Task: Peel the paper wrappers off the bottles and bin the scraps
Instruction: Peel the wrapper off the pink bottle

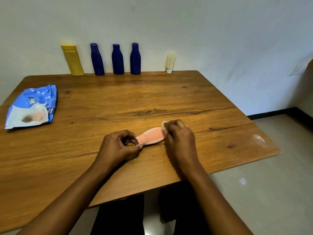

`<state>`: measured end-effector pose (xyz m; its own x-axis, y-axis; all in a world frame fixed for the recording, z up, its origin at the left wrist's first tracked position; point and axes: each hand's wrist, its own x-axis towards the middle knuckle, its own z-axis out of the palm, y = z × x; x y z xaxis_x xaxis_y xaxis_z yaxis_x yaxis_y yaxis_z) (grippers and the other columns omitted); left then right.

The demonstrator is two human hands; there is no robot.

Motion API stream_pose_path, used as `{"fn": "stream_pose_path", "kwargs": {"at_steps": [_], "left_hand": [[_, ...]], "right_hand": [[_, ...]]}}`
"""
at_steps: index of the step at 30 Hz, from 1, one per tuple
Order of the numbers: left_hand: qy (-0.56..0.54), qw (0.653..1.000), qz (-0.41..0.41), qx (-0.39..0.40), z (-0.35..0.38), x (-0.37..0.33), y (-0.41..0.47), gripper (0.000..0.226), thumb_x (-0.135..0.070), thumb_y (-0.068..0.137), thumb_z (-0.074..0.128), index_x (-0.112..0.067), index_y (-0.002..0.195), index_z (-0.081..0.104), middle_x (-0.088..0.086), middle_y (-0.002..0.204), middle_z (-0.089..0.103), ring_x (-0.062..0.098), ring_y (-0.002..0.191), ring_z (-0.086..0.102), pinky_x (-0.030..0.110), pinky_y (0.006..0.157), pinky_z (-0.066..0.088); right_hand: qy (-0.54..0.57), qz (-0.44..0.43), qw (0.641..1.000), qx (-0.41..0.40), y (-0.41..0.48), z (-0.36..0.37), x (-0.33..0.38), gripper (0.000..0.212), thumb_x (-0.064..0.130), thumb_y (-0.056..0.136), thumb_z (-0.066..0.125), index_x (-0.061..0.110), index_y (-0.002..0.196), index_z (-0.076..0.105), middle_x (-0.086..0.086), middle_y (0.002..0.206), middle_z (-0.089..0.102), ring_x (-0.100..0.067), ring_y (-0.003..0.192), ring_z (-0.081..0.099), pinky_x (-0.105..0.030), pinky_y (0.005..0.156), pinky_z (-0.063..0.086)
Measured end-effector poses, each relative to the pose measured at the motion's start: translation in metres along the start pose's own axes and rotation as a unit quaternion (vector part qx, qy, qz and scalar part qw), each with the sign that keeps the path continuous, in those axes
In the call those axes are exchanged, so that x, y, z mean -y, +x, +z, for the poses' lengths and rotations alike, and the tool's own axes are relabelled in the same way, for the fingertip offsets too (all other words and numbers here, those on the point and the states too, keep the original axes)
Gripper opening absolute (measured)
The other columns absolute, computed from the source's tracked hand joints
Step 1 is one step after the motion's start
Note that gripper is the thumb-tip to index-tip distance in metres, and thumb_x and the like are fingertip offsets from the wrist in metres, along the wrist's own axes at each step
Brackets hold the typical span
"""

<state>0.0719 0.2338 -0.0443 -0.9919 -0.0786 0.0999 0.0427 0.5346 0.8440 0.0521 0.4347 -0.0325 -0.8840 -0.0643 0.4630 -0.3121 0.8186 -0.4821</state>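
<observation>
A pink bottle [151,136] lies on its side on the wooden table [118,102], near the front middle. My left hand [118,146] pinches its cap end between thumb and fingers. My right hand [179,134] grips the bottle's other end, where a pale edge of wrapper [164,123] shows above my fingers. A white border runs along the bottle's lower side. At the table's far edge, against the wall, stand a yellow bottle [72,61], three dark blue bottles [97,60] [117,60] [135,59] and a small cream tube [170,62].
A blue and white plastic bag [32,107] lies flat at the table's left side. The table's right edge drops to a pale floor [271,184]. My dark trouser legs show under the front edge.
</observation>
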Motion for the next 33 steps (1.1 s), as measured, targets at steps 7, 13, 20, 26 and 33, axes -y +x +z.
{"fn": "stream_pose_path", "kwargs": {"at_steps": [7,13,20,26,33], "left_hand": [[-0.003,1.0,0.005,0.0,0.001,0.0,0.001,0.028,-0.021,0.061,0.087,-0.032,0.081,0.07,-0.013,0.077,0.07,0.013,0.081,0.066,0.044,0.075,0.056],[-0.006,1.0,0.001,0.0,0.001,0.001,0.002,0.029,-0.022,0.06,0.088,-0.034,0.08,0.07,-0.013,0.076,0.07,0.017,0.08,0.065,0.045,0.072,0.056],[-0.006,1.0,0.001,0.011,-0.001,-0.003,0.0,0.03,-0.014,0.062,0.085,-0.028,0.084,0.071,-0.011,0.077,0.07,0.006,0.076,0.064,0.034,0.07,0.054],[0.001,1.0,0.001,0.003,0.0,-0.002,0.001,0.031,-0.023,0.061,0.087,-0.03,0.087,0.072,-0.012,0.08,0.07,0.013,0.082,0.064,0.044,0.074,0.056],[0.008,1.0,0.008,0.013,-0.001,-0.002,0.002,0.032,-0.021,0.057,0.083,-0.032,0.084,0.069,-0.009,0.08,0.069,0.009,0.079,0.064,0.036,0.069,0.053]], "right_hand": [[-0.053,-0.098,0.99,0.082,-0.012,0.018,0.023,0.023,0.011,0.086,0.061,0.011,0.108,0.067,-0.004,0.103,0.061,-0.02,0.093,0.053,-0.032,0.066,0.05],[-0.082,-0.024,0.994,0.065,0.006,0.012,0.009,0.021,0.009,0.088,0.059,0.012,0.106,0.069,-0.005,0.102,0.062,-0.02,0.093,0.054,-0.03,0.071,0.048],[-0.011,-0.148,0.982,0.116,-0.022,0.018,0.051,0.029,0.012,0.087,0.061,0.016,0.115,0.064,-0.001,0.107,0.06,-0.016,0.095,0.051,-0.025,0.066,0.045],[-0.092,-0.016,0.991,0.09,0.018,0.009,0.004,0.02,0.011,0.089,0.057,0.012,0.105,0.069,-0.004,0.102,0.062,-0.021,0.093,0.054,-0.033,0.071,0.049],[-0.021,-0.132,0.981,0.14,-0.017,0.016,0.063,0.027,0.01,0.085,0.061,0.015,0.111,0.065,-0.002,0.106,0.058,-0.017,0.095,0.05,-0.026,0.067,0.045]]}}
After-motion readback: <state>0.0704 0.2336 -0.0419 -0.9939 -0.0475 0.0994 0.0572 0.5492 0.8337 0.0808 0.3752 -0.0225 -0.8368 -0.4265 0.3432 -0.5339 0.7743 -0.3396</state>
